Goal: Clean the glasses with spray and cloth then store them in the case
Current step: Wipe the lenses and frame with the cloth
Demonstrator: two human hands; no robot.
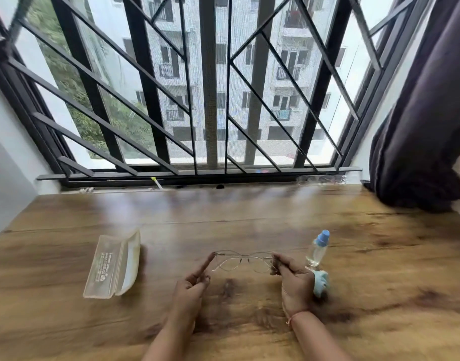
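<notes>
Clear-framed glasses [243,260] hover just above the wooden table [249,217] near its front middle. My right hand [292,277] pinches their right end, and a light blue cloth [320,282] is tucked under that hand's outer fingers. My left hand [195,280] has its index finger stretched out, the tip touching the left hinge; its other fingers are curled. A small clear spray bottle [318,248] with a blue cap stands just right of the glasses. The translucent case [114,264] lies open to the left.
A barred window [210,100] runs along the table's far edge, with small bits on the sill. A dark curtain [427,126] hangs at the right and reaches the table's back right corner. A white wall stands on the left.
</notes>
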